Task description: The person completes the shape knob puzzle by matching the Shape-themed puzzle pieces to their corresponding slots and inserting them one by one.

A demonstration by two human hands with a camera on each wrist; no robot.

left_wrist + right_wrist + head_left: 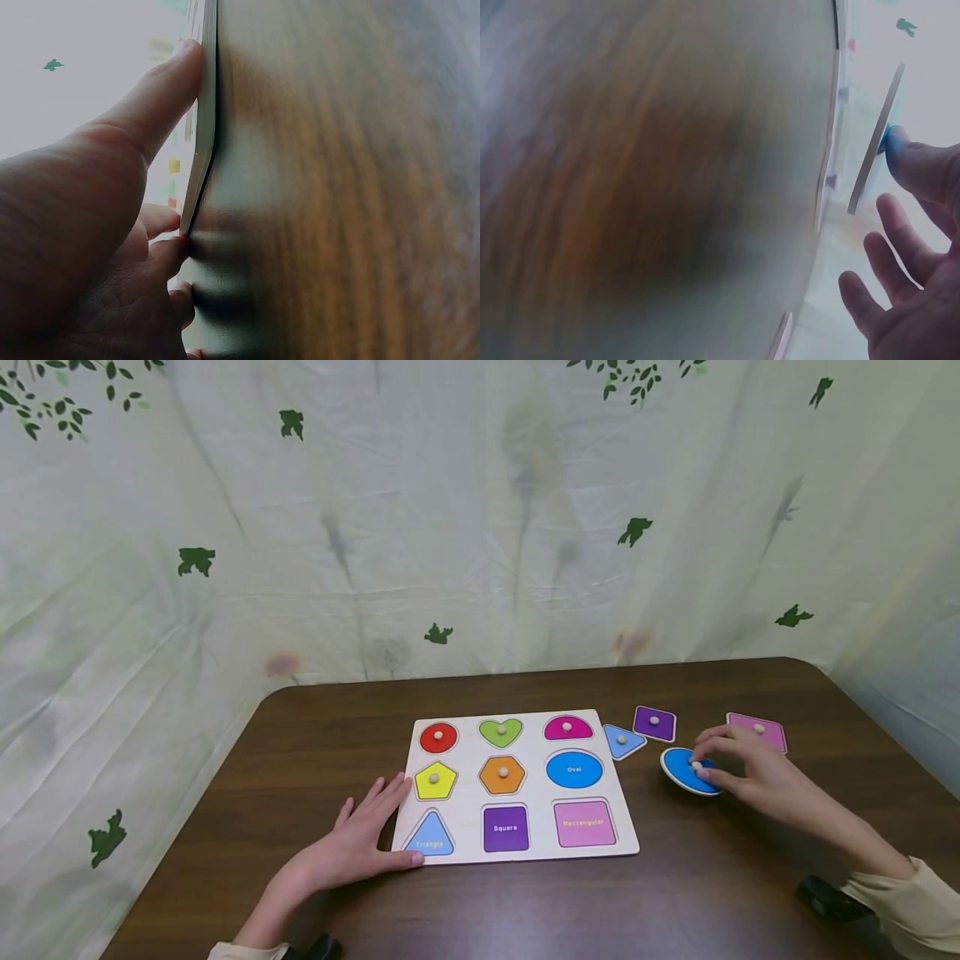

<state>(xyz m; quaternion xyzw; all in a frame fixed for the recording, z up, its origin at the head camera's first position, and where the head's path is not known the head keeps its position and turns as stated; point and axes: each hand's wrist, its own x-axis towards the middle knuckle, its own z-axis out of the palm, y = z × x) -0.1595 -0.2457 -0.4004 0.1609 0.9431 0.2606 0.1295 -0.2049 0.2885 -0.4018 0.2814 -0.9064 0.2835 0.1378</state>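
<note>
By its small knob, my right hand (757, 772) pinches a blue oval puzzle piece (681, 770) between thumb and index finger. In the right wrist view the oval piece (875, 142) is tilted and raised off the table, and the other fingers are spread. My left hand (356, 843) rests at the near left corner of a white shape puzzle board (468, 818), thumb on its front edge and straight fingers along its left side. Red circle, green heart, magenta half-circle, yellow pentagon and orange hexagon pieces sit in the board. The triangle, oval, square and rectangle recesses show printed names.
Right of the board lie a blue triangle piece (624, 742), close to the board's edge, and a purple square piece (655, 724). A pink rectangle piece (763, 730) lies behind my right hand. The brown table (525, 910) backs onto a leaf-patterned curtain (465, 527).
</note>
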